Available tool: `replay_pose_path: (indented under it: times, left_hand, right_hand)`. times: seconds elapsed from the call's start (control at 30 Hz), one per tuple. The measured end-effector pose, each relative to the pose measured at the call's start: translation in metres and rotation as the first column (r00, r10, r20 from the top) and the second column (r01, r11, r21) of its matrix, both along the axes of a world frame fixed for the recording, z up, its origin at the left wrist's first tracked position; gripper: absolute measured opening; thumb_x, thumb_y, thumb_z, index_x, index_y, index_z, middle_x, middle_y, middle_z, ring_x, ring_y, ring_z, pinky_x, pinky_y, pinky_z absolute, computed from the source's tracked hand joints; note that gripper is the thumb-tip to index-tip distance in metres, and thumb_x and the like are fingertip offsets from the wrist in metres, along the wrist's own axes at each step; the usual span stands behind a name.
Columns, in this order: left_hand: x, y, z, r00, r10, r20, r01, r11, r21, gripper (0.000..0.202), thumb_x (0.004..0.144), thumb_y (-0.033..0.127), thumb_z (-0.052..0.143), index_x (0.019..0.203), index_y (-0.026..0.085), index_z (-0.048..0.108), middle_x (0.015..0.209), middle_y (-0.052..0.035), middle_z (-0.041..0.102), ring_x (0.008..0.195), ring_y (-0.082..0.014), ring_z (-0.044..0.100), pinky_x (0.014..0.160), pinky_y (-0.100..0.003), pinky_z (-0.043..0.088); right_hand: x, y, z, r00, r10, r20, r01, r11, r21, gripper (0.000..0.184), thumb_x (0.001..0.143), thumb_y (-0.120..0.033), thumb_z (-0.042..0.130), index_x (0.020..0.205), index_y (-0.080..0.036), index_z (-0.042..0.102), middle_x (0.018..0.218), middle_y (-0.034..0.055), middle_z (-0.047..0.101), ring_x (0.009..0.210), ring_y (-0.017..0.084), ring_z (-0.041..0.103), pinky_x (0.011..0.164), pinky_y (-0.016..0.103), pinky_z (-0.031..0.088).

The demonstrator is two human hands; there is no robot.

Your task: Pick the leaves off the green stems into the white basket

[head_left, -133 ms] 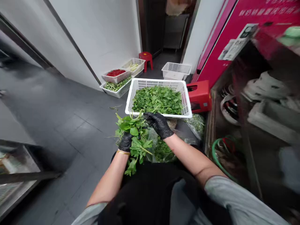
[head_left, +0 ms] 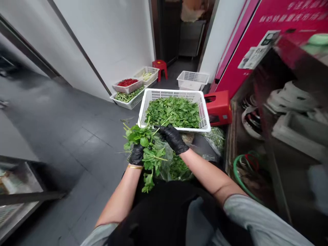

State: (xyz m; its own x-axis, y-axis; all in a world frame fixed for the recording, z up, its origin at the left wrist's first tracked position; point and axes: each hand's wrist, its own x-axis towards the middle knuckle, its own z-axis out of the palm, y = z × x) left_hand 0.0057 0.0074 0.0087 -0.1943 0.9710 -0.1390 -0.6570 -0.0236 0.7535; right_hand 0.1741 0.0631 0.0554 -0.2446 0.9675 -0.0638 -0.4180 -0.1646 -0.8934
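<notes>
Head view: the grey floor (head_left: pixel 64 136) is extending to the left. On the far side of my hands, the white basket (head_left: pixel 192 129) is standing with loose green leaves (head_left: pixel 174 111) lying inside its slotted walls. A red plastic stand (head_left: pixel 221 106) is showing at its right side. On the near side, a clear plastic bag (head_left: pixel 166 157) is lying with more greens (head_left: pixel 178 167) in it. The bunch of leafy greens (head_left: pixel 155 159) is hanging at the left of the bag, by the near left corner of the basket, its stems pointing several ways.

Handling: I am judging the step in hand to be picking through the bunch. For good handling, I am favouring a grip firm on the stems but light on the leaves, since squeezing is likely risking bruises. I am treating one stem at a time as the safer choice; tugging several is probably risking tangles and strands dropping.

Hands: both are wearing black gloves and standing apart. My right hand (head_left: pixel 173 136) is sitting just right of the bunch, fingers bent and close together. My left hand (head_left: pixel 137 154) is clasping the bunch, leaves partly covering its fingers. A pale stem (head_left: pixel 164 123) is crossing at the right fingertips; whether they are pinching it, I cannot tell.
</notes>
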Motion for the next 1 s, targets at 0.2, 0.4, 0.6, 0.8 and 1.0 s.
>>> replay_pose_path:
  times: [0.2,0.4,0.6,0.8,1.0]
  left_hand:
    - [-0.007,0.003,0.006,0.999,-0.034,0.039,0.035,0.999,-0.028,0.056,0.051,0.028,0.103,0.100,0.022,0.078,0.101,-0.0050,0.082,0.098,-0.0288,0.078,0.086,-0.039,0.066]
    - [-0.015,-0.002,0.012,0.987,-0.034,0.157,0.056,0.989,-0.136,0.029,0.064,0.023,0.093,0.084,0.019,0.072,0.080,-0.0019,0.077,0.062,-0.0160,0.069,0.067,-0.031,0.063]
    - [-0.020,0.003,0.027,0.961,-0.129,0.244,0.175,0.969,-0.175,0.018,0.074,0.017,0.084,0.085,0.017,0.070,0.073,-0.0003,0.068,0.047,-0.0072,0.052,0.045,-0.019,0.046]
    - [-0.020,0.009,0.038,0.957,-0.068,0.284,0.116,0.981,-0.156,0.019,0.074,0.020,0.086,0.081,0.016,0.068,0.068,0.0020,0.062,0.047,-0.0062,0.051,0.047,-0.019,0.047]
    - [-0.015,0.010,0.041,0.968,-0.038,0.250,0.073,0.988,-0.133,0.017,0.077,0.024,0.084,0.082,0.015,0.070,0.068,0.0017,0.060,0.044,-0.0052,0.048,0.042,-0.018,0.043]
  right_hand:
    - [-0.004,0.010,-0.003,0.919,0.317,0.233,-0.346,0.933,0.099,0.054,0.064,-0.052,0.093,0.102,-0.016,0.080,0.075,-0.0002,0.071,0.057,0.010,0.055,0.050,0.022,0.042]
    - [0.011,0.029,-0.016,0.871,0.389,0.301,-0.428,0.900,0.077,0.047,0.058,-0.046,0.097,0.085,-0.012,0.079,0.068,-0.0010,0.069,0.052,0.008,0.053,0.051,0.023,0.043]
    - [0.032,0.058,-0.024,1.000,-0.006,0.011,0.006,1.000,0.020,0.031,0.054,-0.035,0.092,0.068,-0.016,0.072,0.059,-0.0029,0.065,0.047,0.008,0.050,0.047,0.022,0.040]
    - [0.070,0.059,-0.042,0.945,-0.289,-0.151,0.282,0.957,-0.062,0.017,0.061,-0.025,0.080,0.071,-0.020,0.067,0.074,-0.0012,0.073,0.052,0.007,0.050,0.046,0.018,0.037]
    - [0.086,0.036,-0.026,0.957,-0.274,-0.094,0.280,0.958,0.065,0.020,0.069,-0.029,0.084,0.087,-0.021,0.076,0.097,0.0022,0.081,0.054,0.006,0.051,0.046,0.018,0.037]
